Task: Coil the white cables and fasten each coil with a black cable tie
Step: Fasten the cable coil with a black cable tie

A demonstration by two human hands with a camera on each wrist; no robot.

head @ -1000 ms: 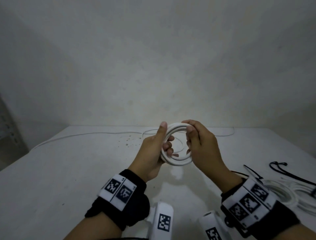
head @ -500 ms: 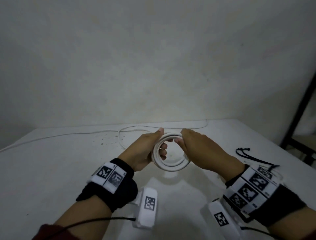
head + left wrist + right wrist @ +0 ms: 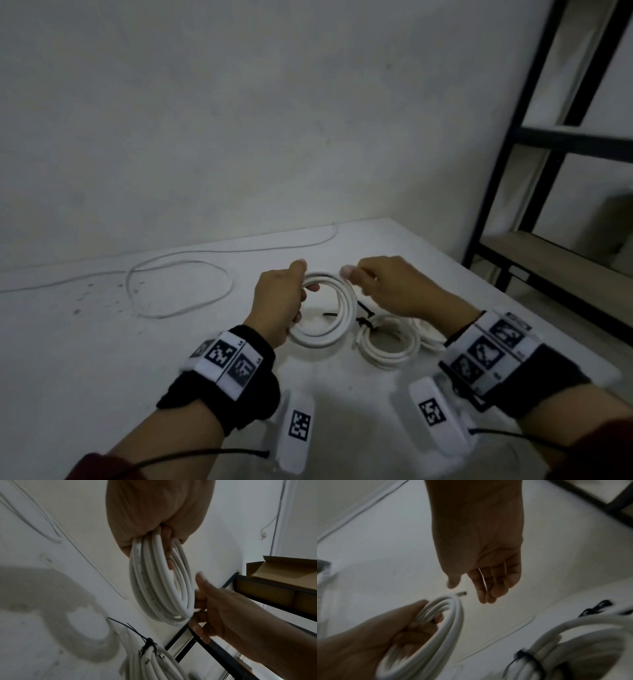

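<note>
My left hand (image 3: 300, 279) grips an untied coil of white cable (image 3: 325, 337), held upright just above the table; its thumb lies over the top and its fingers curl through the ring (image 3: 159, 582). My right hand (image 3: 356, 282) hovers just right of that coil with straight, relaxed fingers (image 3: 483, 592) and holds nothing. A finished white coil (image 3: 388, 353) lies on the table under my right hand, bound by a black cable tie (image 3: 362, 322). Another black tie (image 3: 597, 608) lies beside it. A loose white cable (image 3: 178, 291) sprawls in a loop at the back left.
The white table (image 3: 102, 359) ends at a grey wall behind. A black metal shelf rack (image 3: 534, 144) stands off the table's right edge, with a cardboard box (image 3: 281, 568) on one shelf. More white coil shows under my right wrist.
My right hand has let go of the coil and opened. Both hands have dropped lower and shifted right, over the tied coils, and the view has swung right.
</note>
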